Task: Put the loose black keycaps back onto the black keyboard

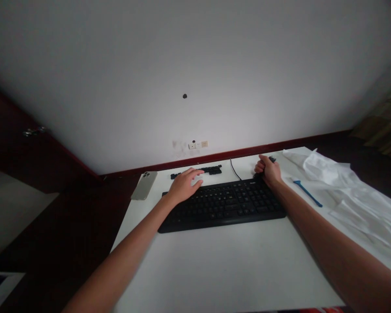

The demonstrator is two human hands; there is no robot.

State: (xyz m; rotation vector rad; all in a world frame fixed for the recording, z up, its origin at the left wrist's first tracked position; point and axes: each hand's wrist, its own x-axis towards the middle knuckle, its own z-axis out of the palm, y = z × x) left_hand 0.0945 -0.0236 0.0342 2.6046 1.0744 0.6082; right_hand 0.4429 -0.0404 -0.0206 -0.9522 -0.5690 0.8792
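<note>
A black full-size keyboard [228, 203] lies on the white table with its cable [236, 170] running off the back. My left hand [185, 186] rests over its upper left edge, fingers loosely curved and apart, holding nothing visible. At the upper right corner, my right hand [270, 171] is closed in a fist around a small black-handled tool [273, 159]. One end of the handle pokes out at the top; a dark part shows below the fist by the keyboard, too small to make out. Behind the keyboard sit several small black pieces [212, 170], which look like loose keycaps.
A phone [144, 185] lies face down at the table's left edge. To the right are a blue plastic pry tool [308, 193] and crumpled white plastic sheeting [352, 195]. Beyond the white table [215, 265] stands a wall with sockets [198, 145]; a dark red door [19, 139] is at left.
</note>
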